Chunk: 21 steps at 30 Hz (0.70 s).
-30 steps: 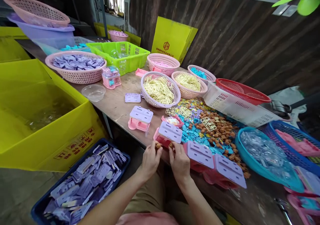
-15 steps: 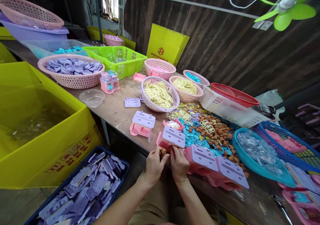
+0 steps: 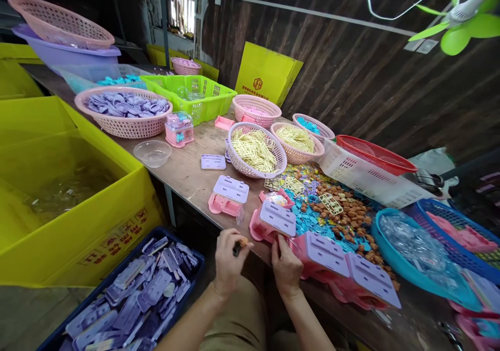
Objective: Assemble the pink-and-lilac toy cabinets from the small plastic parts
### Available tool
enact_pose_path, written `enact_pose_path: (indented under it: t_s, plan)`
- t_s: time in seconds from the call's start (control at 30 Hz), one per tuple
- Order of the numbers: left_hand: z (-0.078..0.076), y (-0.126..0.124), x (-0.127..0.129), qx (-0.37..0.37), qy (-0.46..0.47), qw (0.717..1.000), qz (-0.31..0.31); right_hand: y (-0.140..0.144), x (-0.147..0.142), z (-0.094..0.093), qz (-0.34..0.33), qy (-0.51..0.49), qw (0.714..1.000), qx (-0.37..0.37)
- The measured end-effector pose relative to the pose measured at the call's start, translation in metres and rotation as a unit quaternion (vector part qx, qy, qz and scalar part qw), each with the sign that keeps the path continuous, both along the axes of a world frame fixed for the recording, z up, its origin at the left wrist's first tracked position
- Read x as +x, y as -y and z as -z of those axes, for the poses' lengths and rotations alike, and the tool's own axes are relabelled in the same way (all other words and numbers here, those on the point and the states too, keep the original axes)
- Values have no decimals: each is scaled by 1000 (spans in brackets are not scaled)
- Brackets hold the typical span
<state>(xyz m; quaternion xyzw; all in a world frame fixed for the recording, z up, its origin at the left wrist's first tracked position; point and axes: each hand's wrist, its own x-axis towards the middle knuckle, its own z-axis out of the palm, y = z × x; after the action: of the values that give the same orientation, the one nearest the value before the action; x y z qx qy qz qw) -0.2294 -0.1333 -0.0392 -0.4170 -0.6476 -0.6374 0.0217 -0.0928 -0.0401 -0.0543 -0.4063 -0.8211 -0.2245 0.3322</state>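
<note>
My left hand point(image 3: 229, 260) is raised off the table's front edge, its fingers curled round a small brown toy figure point(image 3: 242, 242), partly hidden by the fingers. To its right, my right hand point(image 3: 287, 267) is pinched closed at the lower front of a pink toy housing with a purple top point(image 3: 276, 218). A thin stick-like thing shows beside its fingers, too small to name. Two more purple-topped pink housings point(image 3: 327, 254) stand right of that hand, and another housing point(image 3: 231, 189) sits to the left. A pink tray piece point(image 3: 278, 199) lies behind the nearest housing.
Blue pieces point(image 3: 312, 221) and brown figures point(image 3: 344, 205) lie heaped behind the housings. Baskets of cream-coloured parts point(image 3: 253, 150) stand further back. A crate of purple parts point(image 3: 136, 293) and a yellow box point(image 3: 117, 226) are at the lower left. A turquoise basin point(image 3: 414, 252) holds clear pieces.
My left hand has moved left and away from my right hand, carrying the brown figure. The right hand stays by the housing. The whole view has shifted slightly.
</note>
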Motion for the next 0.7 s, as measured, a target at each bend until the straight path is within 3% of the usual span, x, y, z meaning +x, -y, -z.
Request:
enact_pose_path:
  t_s: [0.13, 0.27, 0.37, 0.47, 0.6, 0.7]
  plan:
    - [3, -13, -42, -54, 8, 995, -87, 4, -1, -5, -27, -27, 999, 26]
    - [4, -38, -64, -161, -50, 977, -127, 15, 0, -18, -96, -43, 994, -28]
    - [2, -50, -66, -248, -99, 952, -146, 22, -4, -40, -159, -55, 984, -56]
    - [3, -54, -62, -292, -127, 935, -156, 19, -20, -75, -183, -43, 980, -64]
    - [4, -58, -57, -302, -128, 931, -158, -7, -64, -117, -194, 33, 973, -124]
    - [4, -61, -53, -306, -127, 929, -163, -34, -99, -129, -176, 119, 954, -213]
